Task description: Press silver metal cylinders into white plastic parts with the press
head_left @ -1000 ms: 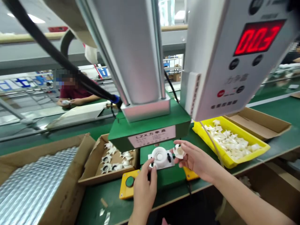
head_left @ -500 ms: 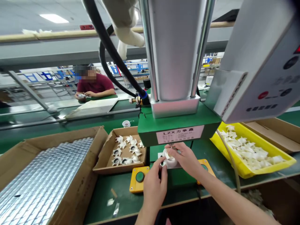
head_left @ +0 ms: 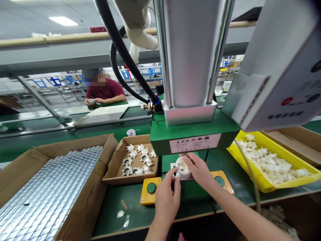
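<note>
Under the press head point(head_left: 195, 142), a round white cup-shaped holder point(head_left: 185, 174) stands on the press base. A white fan wheel point(head_left: 182, 165) sits inside it, its blades showing above the opening. My right hand point(head_left: 200, 169) reaches over the cup's right rim, thumb and fingers closed at the fan wheel; the exact contact is partly hidden. At the cup's left, my left hand point(head_left: 167, 195) pinches a small white part with a dark ring point(head_left: 176, 174), which looks like another fan wheel and is mostly covered by the fingers.
Yellow boxes with green buttons point(head_left: 151, 188) flank the press. Left are a carton of fan wheels with dark rings point(head_left: 130, 181) and a big carton of shiny metal cylinders point(head_left: 65, 177). A yellow bin point(head_left: 269, 187) holds white fan wheels. A person point(head_left: 106, 90) sits across the line.
My right hand has lowered slightly, and the white fan wheel now sits down inside the cup instead of above it. My left hand stays beside the cup. The view has shifted slightly.
</note>
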`<state>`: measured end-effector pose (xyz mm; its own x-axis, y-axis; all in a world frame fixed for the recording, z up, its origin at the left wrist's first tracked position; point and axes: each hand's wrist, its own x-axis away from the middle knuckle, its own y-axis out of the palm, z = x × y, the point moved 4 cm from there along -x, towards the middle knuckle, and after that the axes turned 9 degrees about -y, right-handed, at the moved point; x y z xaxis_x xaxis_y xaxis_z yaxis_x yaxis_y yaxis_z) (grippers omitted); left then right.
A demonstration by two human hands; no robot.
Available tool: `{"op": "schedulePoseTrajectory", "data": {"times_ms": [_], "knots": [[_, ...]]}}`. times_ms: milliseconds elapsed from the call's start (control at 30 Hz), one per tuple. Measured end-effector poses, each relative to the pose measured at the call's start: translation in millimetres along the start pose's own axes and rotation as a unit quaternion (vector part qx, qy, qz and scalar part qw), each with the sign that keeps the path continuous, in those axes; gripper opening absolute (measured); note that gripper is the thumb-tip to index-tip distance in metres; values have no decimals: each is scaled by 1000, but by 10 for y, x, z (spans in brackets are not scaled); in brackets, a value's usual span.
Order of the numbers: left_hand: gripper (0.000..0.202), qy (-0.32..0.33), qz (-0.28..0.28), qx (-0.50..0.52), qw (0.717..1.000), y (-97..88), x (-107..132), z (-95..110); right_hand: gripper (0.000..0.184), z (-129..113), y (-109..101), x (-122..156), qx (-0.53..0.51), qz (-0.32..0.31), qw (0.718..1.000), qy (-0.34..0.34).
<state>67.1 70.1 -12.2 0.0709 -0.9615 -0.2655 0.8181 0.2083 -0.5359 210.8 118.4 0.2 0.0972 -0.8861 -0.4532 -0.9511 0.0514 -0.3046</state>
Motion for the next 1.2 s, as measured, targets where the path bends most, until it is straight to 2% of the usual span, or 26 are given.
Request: {"op": "schedulePoseTrajectory", "data": {"times_ms": [67, 133, 233, 300, 367, 467, 533, 633, 700, 800, 900, 967, 1000, 1033, 1133, 1167, 1200], "knots": [[31, -4, -5, 2, 1000, -23, 15, 11, 30, -9, -94, 125, 15, 42, 999, -18], [31, -18, 6, 3, 1000, -102, 49, -8, 29, -36, -252, 300, 75, 76, 991, -80], [30, -44, 58, -34, 997, -344, 134, -127, 34, -18, -524, 633, 211, 98, 947, -221], [30, -48, 92, -110, 989, -535, 198, -250, 34, 97, -682, 853, 265, 100, 923, -261], [30, -27, 99, -216, 971, -681, 252, -365, 31, 244, -799, 1030, 296, 99, 916, -253], [32, 28, 81, -339, 937, -775, 309, -462, 29, 363, -857, 1179, 334, 89, 909, -233], [34, 42, 71, -378, 922, -783, 323, -463, 27, 342, -844, 1189, 352, 91, 902, -234], [32, 24, 57, -398, 915, -766, 307, -411, 22, 252, -812, 1110, 368, 98, 895, -232], [31, -2, 41, -386, 922, -756, 287, -392, 19, 209, -794, 1053, 371, 94, 894, -234], [31, -56, 25, -315, 947, -769, 269, -434, 19, 197, -793, 1028, 360, 92, 897, -239], [29, -116, 17, -161, 980, -807, 269, -483, 19, 214, -815, 1051, 335, 87, 913, -217], [28, -175, 14, 6, 984, -833, 276, -477, 20, 193, -826, 1054, 310, 76, 928, -193], [28, -215, 14, 112, 970, -837, 282, -464, 21, 166, -823, 1043, 296, 68, 936, -180], [30, -255, 16, 226, 940, -829, 291, -441, 23, 128, -813, 1020, 281, 59, 943, -166], [30, -347, -19, 506, 789, -675, 319, -311, 31, -40, -712, 851, 227, 34, 966, -117], [29, -368, -53, 554, 745, -580, 331, -253, 35, -113, -649, 758, 201, 26, 974, -106], [30, -384, -91, 581, 711, -470, 347, -196, 39, -194, -573, 649, 169, 20, 980, -99]]}}
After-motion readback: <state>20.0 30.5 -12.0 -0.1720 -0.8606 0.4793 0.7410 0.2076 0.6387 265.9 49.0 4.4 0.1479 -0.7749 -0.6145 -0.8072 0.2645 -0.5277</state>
